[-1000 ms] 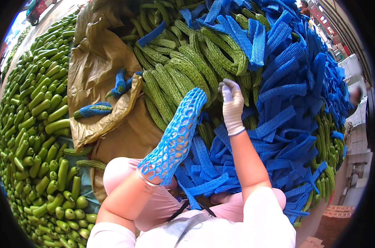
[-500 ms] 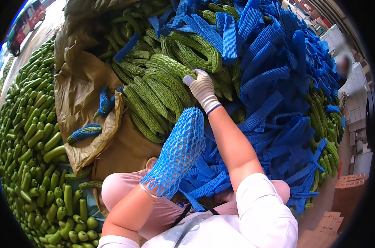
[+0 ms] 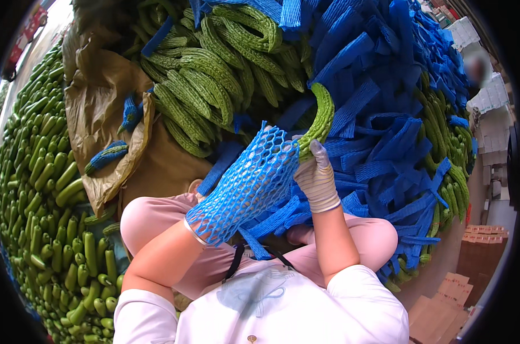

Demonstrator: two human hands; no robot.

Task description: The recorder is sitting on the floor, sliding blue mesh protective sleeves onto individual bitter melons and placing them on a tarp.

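A blue foam net sleeve (image 3: 231, 192) is stretched over my left hand (image 3: 263, 172), covering it to the wrist. The mesh hides how those fingers are set. My right hand (image 3: 318, 182), in a striped white glove, is closed around the lower end of a green bitter melon (image 3: 322, 114). The melon stands up in a curve, its gripped end beside the sleeve's open mouth and my left fingertips. Ahead and to the left lies a stack of bitter melons (image 3: 197, 92).
Blue net sleeves (image 3: 380, 149) are heaped to my right. More bitter melons (image 3: 452, 189) lie beyond them. A brown sheet (image 3: 108, 132) holds two melons partly sleeved in blue. Many smooth green gourds (image 3: 53, 229) cover the far left. Cardboard boxes (image 3: 449, 304) stand at lower right.
My right hand has taken the bitter melon off the stack and brought it back, turned upright, to the sleeve. My left hand has moved right to meet it. The view has shifted.
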